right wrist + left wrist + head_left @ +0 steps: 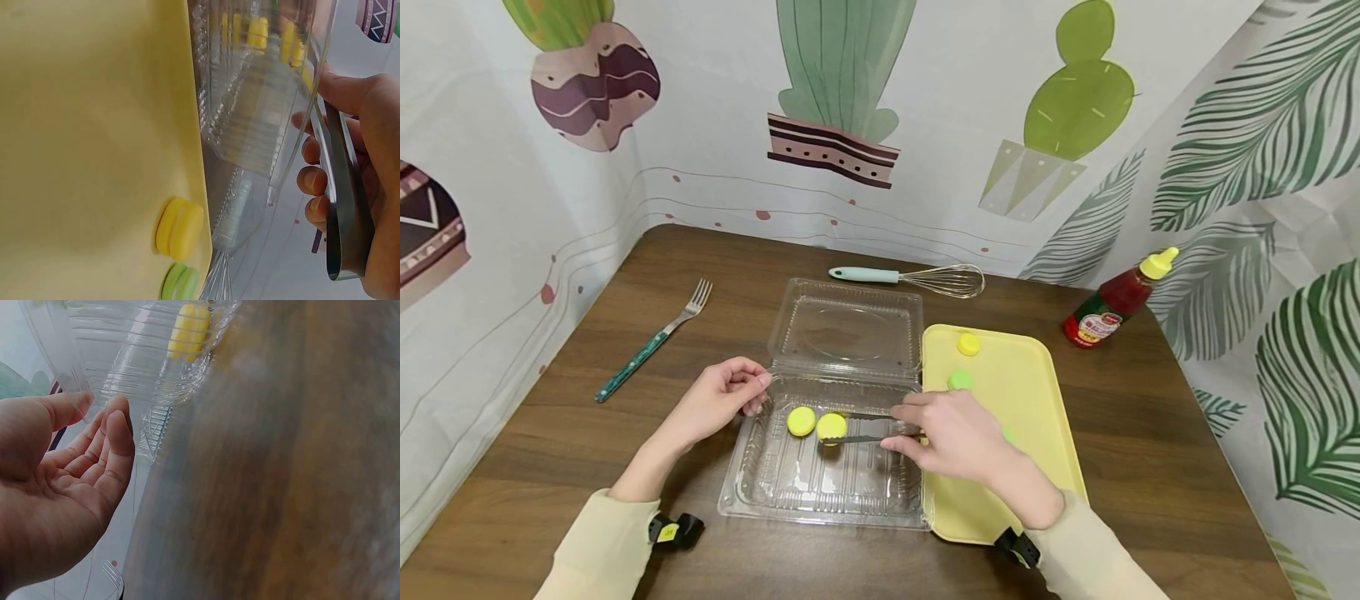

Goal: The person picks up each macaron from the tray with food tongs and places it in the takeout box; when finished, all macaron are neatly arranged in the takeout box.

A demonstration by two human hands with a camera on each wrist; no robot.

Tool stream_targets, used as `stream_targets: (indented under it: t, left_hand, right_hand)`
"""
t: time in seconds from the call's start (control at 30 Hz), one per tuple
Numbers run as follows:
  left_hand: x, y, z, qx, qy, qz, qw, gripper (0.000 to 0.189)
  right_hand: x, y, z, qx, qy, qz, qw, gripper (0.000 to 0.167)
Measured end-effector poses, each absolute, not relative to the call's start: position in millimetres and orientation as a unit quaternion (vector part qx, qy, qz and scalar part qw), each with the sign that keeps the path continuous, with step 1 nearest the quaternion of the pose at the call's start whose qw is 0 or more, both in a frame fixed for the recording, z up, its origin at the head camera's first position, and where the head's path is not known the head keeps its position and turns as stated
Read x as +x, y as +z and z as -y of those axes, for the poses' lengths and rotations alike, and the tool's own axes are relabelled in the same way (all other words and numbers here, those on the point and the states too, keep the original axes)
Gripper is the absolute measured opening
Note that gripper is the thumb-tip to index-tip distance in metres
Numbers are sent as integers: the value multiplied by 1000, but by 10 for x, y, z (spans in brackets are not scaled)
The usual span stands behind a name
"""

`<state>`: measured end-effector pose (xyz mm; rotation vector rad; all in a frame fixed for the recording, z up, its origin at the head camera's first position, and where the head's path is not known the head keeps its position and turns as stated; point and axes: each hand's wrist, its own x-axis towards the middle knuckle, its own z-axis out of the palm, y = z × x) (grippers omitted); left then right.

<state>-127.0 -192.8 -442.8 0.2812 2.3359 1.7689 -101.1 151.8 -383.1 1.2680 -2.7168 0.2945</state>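
Note:
A clear plastic clamshell container (820, 518) lies with its lid folded back on the table. My left hand (722, 396) pinches its left rim between thumb and fingers, also seen in the left wrist view. My right hand (955, 433) holds metal tongs (340, 206) over the container. Their tips lie around a yellow macaron (831, 427) inside; whether they squeeze it I cannot tell. Another yellow macaron (801, 421) sits just left of it. On the yellow tray (1030, 392) are a yellow macaron (968, 343) and a green macaron (960, 380); another green piece (1008, 435) is mostly hidden by my right hand.
A whisk (925, 279) lies behind the open lid. To the left rests a fork (655, 343) with a teal handle. A red sauce bottle (1108, 308) with a yellow cap stands at the back right. Patterned cloth (715, 125) hangs behind the table.

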Motion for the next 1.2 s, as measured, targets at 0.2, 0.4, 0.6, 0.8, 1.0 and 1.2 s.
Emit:
stream_targets:
  t: [0.2, 0.4, 0.6, 0.8, 1.0, 1.2]
  left_hand:
    - [-1274, -4430, 1931, 98, 598, -790, 95, 20]
    - [-1262, -4414, 1937, 97, 594, -793, 96, 21]
    - [-1249, -4389, 1928, 100, 599, -789, 94, 21]
    - [-1248, -4391, 1936, 103, 600, -788, 95, 21]
    - [-1261, -4410, 1939, 104, 596, -791, 93, 20]
    - [-1249, -4393, 1935, 102, 598, -789, 96, 21]
  right_hand:
    - [-1004, -3867, -1448, 427, 94, 898, 50, 38]
    - [-989, -3893, -1385, 438, 101, 893, 33, 35]
    - [-971, -3911, -1322, 452, 97, 887, 27, 36]
    - [-957, -3929, -1265, 464, 89, 881, 19, 36]
    - [-950, -3957, -1203, 476, 97, 874, 19, 32]
    - [-935, -4008, -1160, 483, 88, 871, 29, 31]
